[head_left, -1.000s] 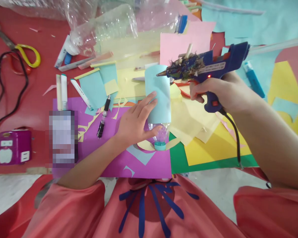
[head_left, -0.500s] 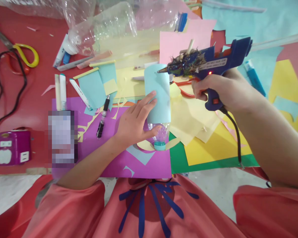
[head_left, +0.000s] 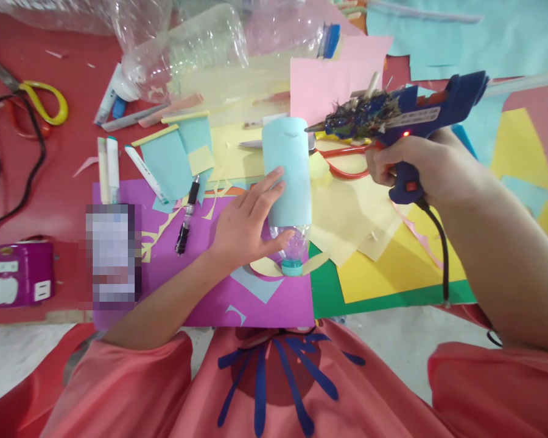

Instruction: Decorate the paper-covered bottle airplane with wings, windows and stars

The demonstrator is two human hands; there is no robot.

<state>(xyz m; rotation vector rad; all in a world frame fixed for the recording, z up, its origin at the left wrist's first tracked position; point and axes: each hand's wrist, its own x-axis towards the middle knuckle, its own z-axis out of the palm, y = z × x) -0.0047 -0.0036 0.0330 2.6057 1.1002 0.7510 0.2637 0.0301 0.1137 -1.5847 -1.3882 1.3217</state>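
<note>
Near the middle of the red tabletop (head_left: pixel 64 158), a clear plastic bottle (head_left: pixel 295 240) is lying on its side, its teal cap (head_left: pixel 293 267) pointing toward the near edge.

- A light blue paper sleeve (head_left: pixel 287 170) is covering the bottle's body; the shoulder, neck and cap are showing bare.
- The left hand (head_left: pixel 244 225) is steadying the bottle from the left. Its fingers are spread apart and lying flat on the sleeve, and the thumb is resting by the clear shoulder.
- The right hand (head_left: pixel 420 167) is holding a blue hot glue gun (head_left: pixel 406 112), fingers clamped round the grip. Whether the trigger is being pressed, I cannot tell. A red light is glowing on the gun's body.
- The gun's nozzle is pointing left, hovering just beside the far right corner of the sleeve; contact cannot be made out.
- A black cord (head_left: pixel 441 243) is trailing from the grip toward the near edge.

Progress, as judged: the wrapping is looking done, and the gluing appears unfinished, with no glue bead visible on the paper.

Round about: a purple paper sheet (head_left: pixel 201 286) under the left hand, pale yellow paper sheets (head_left: pixel 369 225) to the right, red-handled scissors (head_left: pixel 342 158) below the gun, a black pen (head_left: pixel 187 213) to the left, and empty clear bottles (head_left: pixel 187 48) at the far side.
</note>
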